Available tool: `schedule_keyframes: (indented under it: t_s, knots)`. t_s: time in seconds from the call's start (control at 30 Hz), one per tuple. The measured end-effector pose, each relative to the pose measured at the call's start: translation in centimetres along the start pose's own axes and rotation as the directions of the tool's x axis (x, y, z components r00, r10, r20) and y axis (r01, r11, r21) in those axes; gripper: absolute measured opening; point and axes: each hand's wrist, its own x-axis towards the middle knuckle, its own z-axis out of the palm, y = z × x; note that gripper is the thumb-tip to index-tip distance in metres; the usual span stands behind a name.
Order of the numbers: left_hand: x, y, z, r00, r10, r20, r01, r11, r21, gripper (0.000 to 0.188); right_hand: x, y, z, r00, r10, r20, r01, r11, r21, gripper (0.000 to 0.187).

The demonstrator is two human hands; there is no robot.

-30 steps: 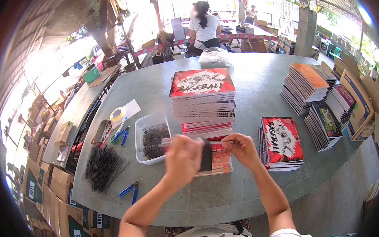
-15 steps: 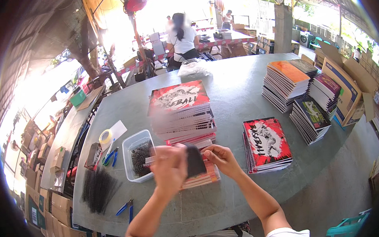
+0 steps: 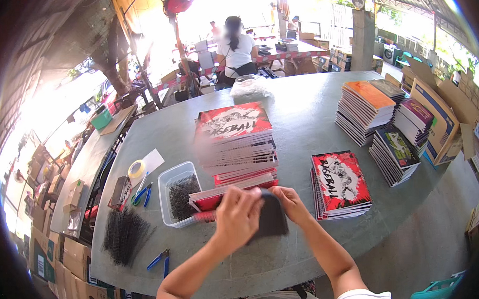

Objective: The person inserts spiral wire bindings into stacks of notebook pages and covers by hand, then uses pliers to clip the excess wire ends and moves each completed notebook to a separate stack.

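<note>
I count two bare hands [image 3: 237, 214], and on my grey table [image 3: 304, 121] one clear rectangular plastic tub [image 3: 166, 185], one yellow tape roll [image 3: 131, 169], one crumpled translucent bag [image 3: 250, 87].

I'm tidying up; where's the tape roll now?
In the head view, the tape roll sits at left on the table, beside a white card, left of the clear tub.

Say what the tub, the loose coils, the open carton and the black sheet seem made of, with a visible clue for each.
Tub: likely smooth plastic, with translucent walls.
Coils: plastic or coated wire, unclear which; fine black loops.
Carton: cardboard, apparently matt; brown, folded flaps.
Black sheet: maybe card or plastic, matt; it bends, but blurred.
</note>
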Motion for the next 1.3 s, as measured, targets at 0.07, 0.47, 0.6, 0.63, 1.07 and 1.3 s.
schedule_keyframes:
  t_s: [0.07, 0.47, 0.6, 0.63, 1.07, 1.3]
  knots:
    - [-3.5, 0.9, 0.6, 0.991, -0.042, 0.125, 0.061, 0.986, -0.154, 0.025, -0.2, -0.3, 0.3, 0.998, -0.054, 0.035, 0.057, 0.991, -0.117, 0.038]
    - [-2.5, -2.6, 0.8, 0.99, 0.088, 0.112, -0.096, 0.993, 0.073, 0.025, -0.3, 0.3, 1.6, 0.981, -0.193, -0.008, 0.183, 0.942, -0.281, 0.026]
    - [-1.2, -3.2, 1.5, 0.955, 0.093, 0.283, -0.106, 0.994, 0.03, 0.027, -1.1, -0.7, 0.6, 0.981, -0.186, -0.056, 0.169, 0.961, -0.219, 0.026]
    - [-1.0, -2.9, 1.7, 0.96, 0.109, 0.256, -0.126, 0.991, 0.052, 0.026, -1.4, -1.3, 0.1, 0.984, -0.175, -0.04, 0.157, 0.946, -0.283, 0.027]
    - [0.5, -1.4, 0.4, 0.931, -0.005, 0.365, -0.031, 0.995, 0.092, 0.011, -0.2, 1.4, 0.9, 0.954, -0.297, -0.046, 0.289, 0.949, -0.123, 0.019]
    - [0.5, -1.8, -0.8, 0.894, -0.024, 0.447, -0.017, 0.996, 0.087, 0.011, 0.0, 0.9, 2.0, 0.961, -0.245, -0.13, 0.231, 0.966, -0.112, 0.013]
